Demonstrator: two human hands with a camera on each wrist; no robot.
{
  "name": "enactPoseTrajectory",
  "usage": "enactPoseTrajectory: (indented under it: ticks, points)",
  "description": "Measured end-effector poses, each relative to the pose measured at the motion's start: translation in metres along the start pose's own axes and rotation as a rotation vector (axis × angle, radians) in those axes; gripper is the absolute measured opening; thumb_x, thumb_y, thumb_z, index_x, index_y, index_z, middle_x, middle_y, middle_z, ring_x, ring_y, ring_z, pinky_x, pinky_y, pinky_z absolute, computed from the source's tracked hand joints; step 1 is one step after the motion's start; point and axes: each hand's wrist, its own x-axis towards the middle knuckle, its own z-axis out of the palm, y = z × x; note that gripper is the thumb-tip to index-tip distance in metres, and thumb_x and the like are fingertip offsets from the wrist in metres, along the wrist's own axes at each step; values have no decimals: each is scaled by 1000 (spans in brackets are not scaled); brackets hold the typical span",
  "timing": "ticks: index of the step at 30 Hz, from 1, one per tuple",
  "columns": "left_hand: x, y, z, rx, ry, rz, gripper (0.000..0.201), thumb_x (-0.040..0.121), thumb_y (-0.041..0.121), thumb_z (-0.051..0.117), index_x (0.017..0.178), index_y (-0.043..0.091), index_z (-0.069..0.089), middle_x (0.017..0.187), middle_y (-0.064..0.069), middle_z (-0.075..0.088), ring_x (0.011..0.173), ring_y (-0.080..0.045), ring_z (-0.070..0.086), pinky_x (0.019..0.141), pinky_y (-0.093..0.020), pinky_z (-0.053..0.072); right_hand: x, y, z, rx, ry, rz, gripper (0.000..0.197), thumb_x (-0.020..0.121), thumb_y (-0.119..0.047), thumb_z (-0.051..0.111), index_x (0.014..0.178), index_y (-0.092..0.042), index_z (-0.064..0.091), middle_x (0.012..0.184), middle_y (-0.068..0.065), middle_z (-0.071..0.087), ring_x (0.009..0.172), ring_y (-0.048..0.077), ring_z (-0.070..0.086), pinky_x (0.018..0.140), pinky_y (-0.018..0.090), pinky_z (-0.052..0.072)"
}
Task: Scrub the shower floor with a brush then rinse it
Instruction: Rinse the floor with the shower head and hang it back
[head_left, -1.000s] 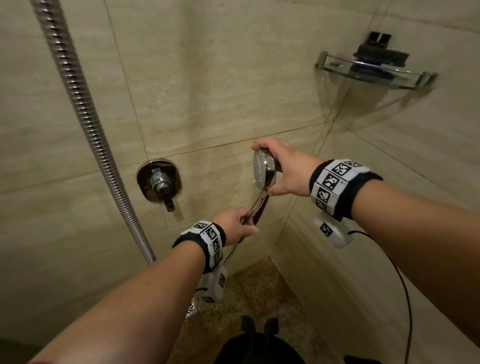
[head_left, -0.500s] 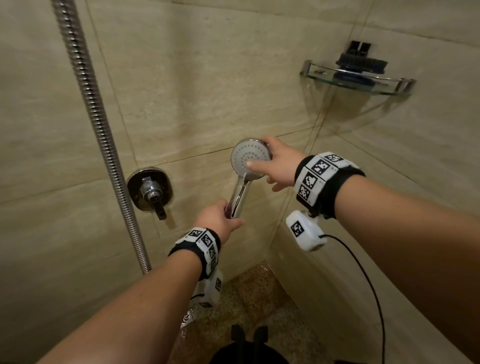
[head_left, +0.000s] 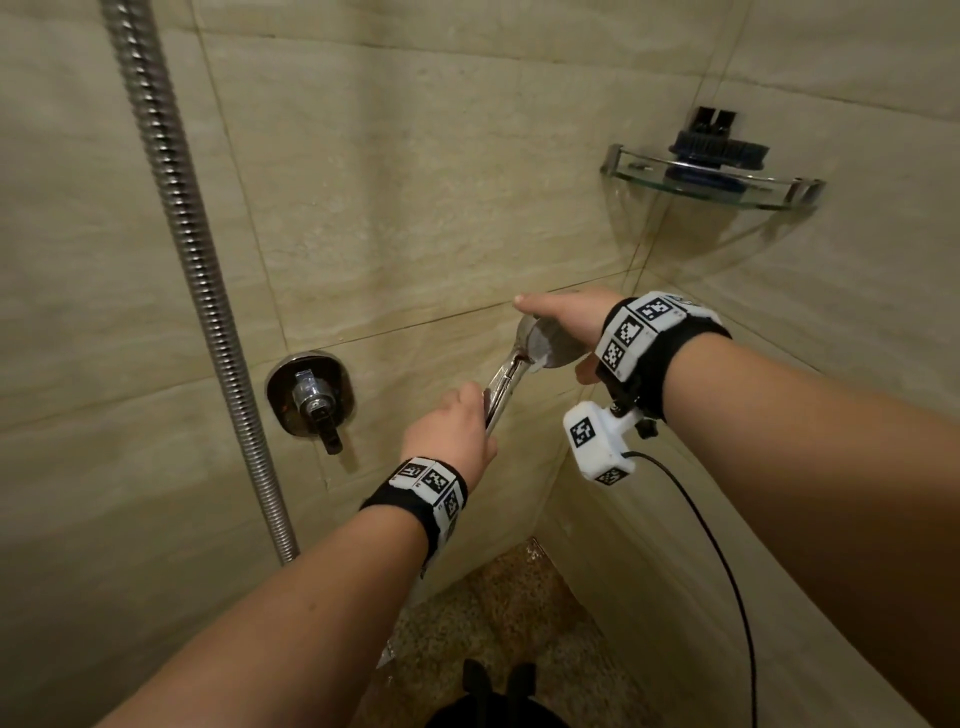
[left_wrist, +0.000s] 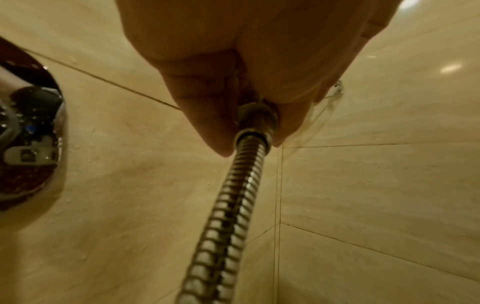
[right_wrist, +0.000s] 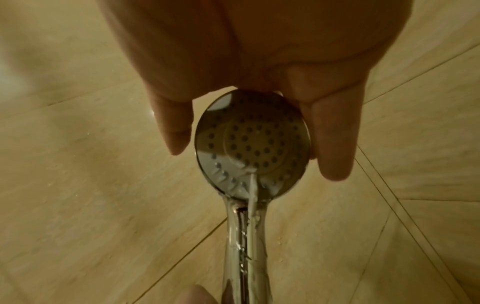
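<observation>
The chrome shower head (head_left: 545, 345) is held up in the corner of the stall, its round spray face (right_wrist: 253, 146) turned toward the right palm and wet, with a thin run of water trailing from the lower nozzles down the handle (right_wrist: 242, 246). The right hand (head_left: 566, 319) grasps the head by its rim, a finger on either side of the disc. Below and to the left of it, the left hand (head_left: 452, 431) is wrapped around the lower end of the handle, fingers curled tight where the ribbed metal hose (left_wrist: 228, 205) joins it. The hose hangs straight down from that fist. Left of the left hand, the round mixer valve (head_left: 310, 400) sits on the beige tiled wall (head_left: 415, 208), beaded with drops, and a further run of hose (head_left: 192, 260) hangs past it. Above and right of the right hand, a glass corner shelf (head_left: 711, 189) carries the dark scrub brush (head_left: 719, 148). Far beneath both hands lies the speckled shower floor (head_left: 519, 623).
</observation>
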Motion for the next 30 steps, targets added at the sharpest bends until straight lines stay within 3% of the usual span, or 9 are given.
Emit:
enactPoseTrajectory:
  ticks: [4, 6, 8, 10, 12, 17, 23, 27, 30]
  points:
    - [0, 1, -4, -34, -1, 12, 48, 91, 46, 69, 100, 22, 28, 106, -1, 56, 74, -23, 50, 62, -35, 43, 12, 4, 7, 63, 127, -17, 104, 30, -70, 82, 117, -16, 63, 90, 3, 76, 73, 22, 75, 71, 38, 61]
    - [0, 2, -6, -128, -50, -32, 53, 87, 51, 73, 107, 22, 34, 113, -4, 57, 84, -24, 56, 68, -36, 46, 5, -1, 8, 27, 186, -74, 110, 40, -66, 83, 129, -14, 47, 98, 4, 70, 86, 25, 71, 81, 44, 60]
    - [3, 1, -6, -284, -92, -109, 67, 82, 56, 77, 125, 19, 41, 129, -6, 55, 105, -26, 61, 80, -36, 50, -3, -6, 8, -40, 248, -158, 98, 51, -61, 83, 128, -18, 40, 102, 2, 62, 91, 24, 65, 85, 43, 57]
    - [6, -1, -7, -398, -116, -156, 82, 80, 58, 78, 141, 17, 40, 144, -6, 49, 122, -26, 57, 95, -39, 51, -8, -9, 8, -91, 282, -223, 80, 61, -55, 83, 119, -23, 38, 101, -1, 58, 83, 16, 61, 76, 34, 55]
    - [9, -2, -8, -433, -134, -169, 87, 80, 55, 79, 147, 17, 39, 149, -6, 46, 127, -26, 55, 100, -39, 50, -10, -12, 7, -127, 295, -258, 73, 63, -52, 82, 111, -25, 35, 105, 0, 57, 80, 12, 58, 63, 27, 50]
    - [13, -7, -10, -422, -192, -170, 76, 85, 48, 77, 145, 16, 43, 139, -5, 58, 116, -23, 61, 84, -31, 48, -21, -21, 6, -124, 327, -303, 72, 66, -52, 81, 115, -22, 39, 110, 1, 56, 83, 13, 59, 56, 23, 44]
    - [27, -7, -21, -445, -251, -136, 68, 88, 49, 72, 144, 21, 45, 130, -1, 64, 108, -20, 65, 91, -35, 54, -36, -50, -14, -98, 343, -362, 97, 68, -55, 84, 141, -18, 32, 114, -2, 51, 97, 20, 59, 79, 32, 48]
    - [44, -1, -40, -485, -231, -104, 57, 89, 44, 71, 138, 23, 51, 118, 3, 68, 101, -18, 67, 93, -36, 55, -49, -79, -38, -78, 371, -392, 105, 64, -59, 86, 143, -21, 28, 116, -2, 47, 102, 22, 55, 91, 38, 48]
    - [56, 7, -61, -527, -201, -40, 49, 87, 44, 70, 130, 24, 57, 109, 5, 71, 97, -18, 68, 93, -38, 55, -59, -100, -59, -25, 386, -374, 110, 63, -60, 87, 145, -19, 26, 117, 0, 48, 102, 22, 55, 91, 38, 48]
